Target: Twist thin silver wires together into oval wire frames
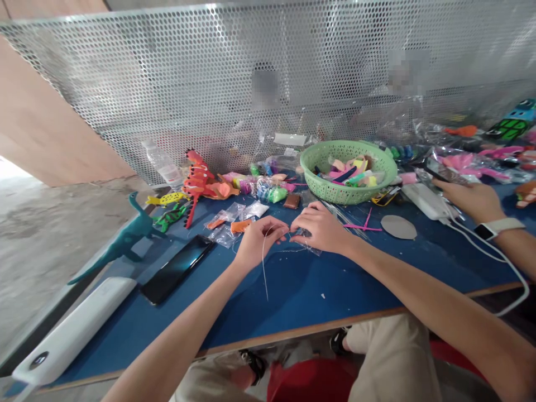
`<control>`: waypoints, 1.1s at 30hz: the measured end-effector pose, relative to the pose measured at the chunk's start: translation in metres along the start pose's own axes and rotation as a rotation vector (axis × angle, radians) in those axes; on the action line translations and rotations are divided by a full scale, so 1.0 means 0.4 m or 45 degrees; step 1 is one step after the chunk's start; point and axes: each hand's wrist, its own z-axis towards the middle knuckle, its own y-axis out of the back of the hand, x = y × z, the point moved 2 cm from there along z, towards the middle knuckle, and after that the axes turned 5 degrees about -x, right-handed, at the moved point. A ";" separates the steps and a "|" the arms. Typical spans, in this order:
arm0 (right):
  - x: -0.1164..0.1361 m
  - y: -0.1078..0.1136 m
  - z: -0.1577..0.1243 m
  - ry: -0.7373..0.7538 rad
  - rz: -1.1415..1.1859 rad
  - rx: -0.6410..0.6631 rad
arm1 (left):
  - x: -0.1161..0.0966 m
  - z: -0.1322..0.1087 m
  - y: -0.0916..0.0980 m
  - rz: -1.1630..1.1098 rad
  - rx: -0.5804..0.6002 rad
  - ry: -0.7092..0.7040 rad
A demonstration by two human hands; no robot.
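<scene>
Faces a perforated metal screen (pixel 201 67), stretched across the background beyond left hand (pixel 259 240) and right hand (pixel 320 228). Sits at a blue tabletop (pixel 335 285), with both forearms reaching over its near edge. Has a pale green basket (pixel 347 195) of colorful pieces just beyond the right hand. Keeps a long white device (pixel 77 329) at the table's edge, well to the left of the left hand and nearer the body. Shares the table with another person's hand (pixel 477 201), well to the right of the right hand, beside a white box (pixel 429 201) with cables. Shows a teal long-necked dinosaur (pixel 129 234) to the left of the left hand, with a dark phone (pixel 178 271) lying between. Features a red-orange spiky figure (pixel 199 178) and a clear bottle (pixel 163 164) farther beyond, on the left hand's side.

Brings both hands close together, palms down, over the tabletop. Pinches with the left, thumb against forefinger; curls the right's fingers inward, thumb near the fingertips, with too little visible to tell of any hold there. Displays a gray oval disc (pixel 398 227) to the right of the right hand, crossed pink strips (pixel 360 226) nearer to it, and a brown packet (pixel 292 201) just beyond the gap between hands. Grips, in the left, a thin pale strand (pixel 264 273), one end dangling below the fingers toward the body.
</scene>
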 end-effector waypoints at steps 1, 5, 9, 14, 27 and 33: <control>0.000 0.002 0.000 0.044 -0.037 -0.011 | -0.002 -0.001 -0.001 -0.002 -0.002 0.001; -0.003 0.003 -0.005 0.144 -0.120 -0.053 | -0.008 -0.005 -0.003 0.011 -0.025 -0.030; -0.003 -0.002 -0.011 0.117 -0.106 -0.124 | -0.013 -0.014 0.001 0.145 -0.092 -0.130; 0.014 0.004 -0.013 -0.005 -0.027 -0.248 | -0.023 -0.023 0.001 0.260 -0.147 -0.230; 0.008 -0.007 -0.007 -0.302 0.146 -0.309 | -0.019 -0.019 -0.005 0.174 -0.128 -0.186; 0.005 -0.004 -0.005 -0.316 0.147 -0.324 | -0.010 -0.015 -0.008 0.010 -0.050 -0.098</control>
